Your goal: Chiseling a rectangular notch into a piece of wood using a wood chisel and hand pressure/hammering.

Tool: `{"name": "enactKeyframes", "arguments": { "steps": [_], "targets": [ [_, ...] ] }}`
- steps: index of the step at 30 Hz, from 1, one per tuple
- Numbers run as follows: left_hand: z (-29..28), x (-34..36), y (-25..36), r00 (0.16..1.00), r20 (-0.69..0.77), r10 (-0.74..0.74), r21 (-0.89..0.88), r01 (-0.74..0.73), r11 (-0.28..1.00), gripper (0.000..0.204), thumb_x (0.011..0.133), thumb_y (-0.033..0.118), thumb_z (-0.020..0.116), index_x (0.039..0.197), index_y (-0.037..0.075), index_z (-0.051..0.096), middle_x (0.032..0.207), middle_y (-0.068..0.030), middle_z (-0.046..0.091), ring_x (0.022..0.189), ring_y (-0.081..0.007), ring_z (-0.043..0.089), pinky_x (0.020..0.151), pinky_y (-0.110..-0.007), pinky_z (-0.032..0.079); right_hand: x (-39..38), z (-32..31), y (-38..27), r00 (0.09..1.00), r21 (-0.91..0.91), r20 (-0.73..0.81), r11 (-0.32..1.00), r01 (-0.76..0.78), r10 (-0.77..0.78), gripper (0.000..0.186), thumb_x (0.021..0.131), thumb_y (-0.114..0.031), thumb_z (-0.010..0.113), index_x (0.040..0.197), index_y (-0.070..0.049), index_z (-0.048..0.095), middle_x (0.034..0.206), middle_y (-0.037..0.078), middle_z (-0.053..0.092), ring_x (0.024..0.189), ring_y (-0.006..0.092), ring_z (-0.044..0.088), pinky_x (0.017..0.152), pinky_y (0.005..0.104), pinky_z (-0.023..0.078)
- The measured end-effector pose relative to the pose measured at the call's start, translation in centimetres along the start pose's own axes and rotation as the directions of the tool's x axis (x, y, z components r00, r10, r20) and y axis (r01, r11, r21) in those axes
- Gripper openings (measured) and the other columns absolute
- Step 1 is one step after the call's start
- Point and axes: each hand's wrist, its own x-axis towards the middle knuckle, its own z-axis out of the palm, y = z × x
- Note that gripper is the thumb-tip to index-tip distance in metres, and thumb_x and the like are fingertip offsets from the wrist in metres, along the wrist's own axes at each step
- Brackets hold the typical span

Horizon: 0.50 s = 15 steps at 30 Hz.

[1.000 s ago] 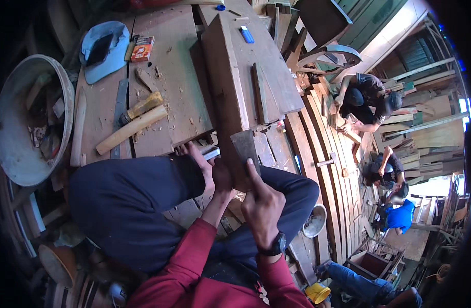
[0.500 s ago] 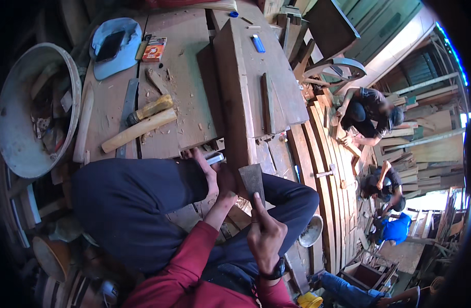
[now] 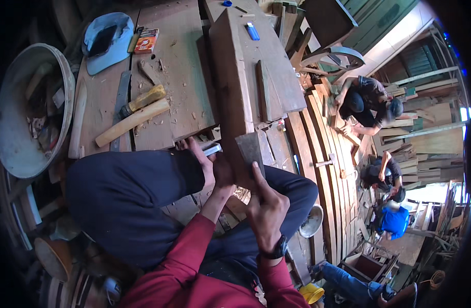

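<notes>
Blade [image 3: 250, 148] held in the right hand's grip [image 3: 267, 209] might skid off the timber [image 3: 230, 97] into the left hand's grip [image 3: 223, 173] holding it, if pressed unevenly.

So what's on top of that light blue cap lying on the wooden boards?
A dark, phone-like slab lies on the cap. The part of the cap beneath it, and the boards directly under the cap, are covered and can't be seen.
</notes>
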Motion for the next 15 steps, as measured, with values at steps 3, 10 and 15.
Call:
{"name": "enactKeyframes", "arguments": {
  "steps": [3, 10, 15],
  "targets": [
    [-0.7, -0.7, 0.1, 0.968, -0.076, 0.24, 0.398, -0.191, 0.897, 0.032, 0.083, 0.04, 0.069, 0.083, 0.008, 0.069, 0.076, -0.0147, 0.067, 0.07, -0.0325, 0.069, 0.058, -0.044, 0.055, -2.9, -0.6, -0.2, 0.997, -0.078, 0.069, 0.996, -0.031, 0.036, 0.056, 0.08, 0.004, 0.061, 0.133, -0.014, 0.065, 0.071, 0.022, 0.063, 0.054, 0.0298, 0.062, 0.057, 0.0378, 0.049],
    [-3.5, -3.3, 4.6, 0.956, 0.286, 0.066, -0.178, -0.014, 0.984, 0.032, 0.105, 0.027, 0.039, 0.119, 0.007, 0.06, 0.112, -0.0088, 0.065, 0.104, -0.0214, 0.065, 0.086, -0.032, 0.053, 0.4, 0.5, 1.1, 0.999, -0.063, -0.032, 0.998, -0.027, 0.025, 0.056, 0.08, 0.002, 0.059, 0.134, -0.014, 0.064, 0.076, 0.021, 0.064, 0.057, 0.0316, 0.064, 0.057, 0.0381, 0.049],
    [1.0, 0.5, -3.6, 0.898, 0.294, -0.327, -0.921, 0.358, 0.157, 0.036, 0.099, 0.034, 0.051, 0.106, 0.001, 0.064, 0.099, -0.0138, 0.071, 0.079, -0.0279, 0.07, 0.065, -0.035, 0.057, -2.3, 0.8, 0.0, 0.999, 0.039, 0.045, 0.999, -0.002, 0.001, 0.054, 0.08, 0.003, 0.06, 0.13, -0.014, 0.067, 0.079, 0.024, 0.067, 0.058, 0.031, 0.067, 0.058, 0.0364, 0.05]
  ]
}}
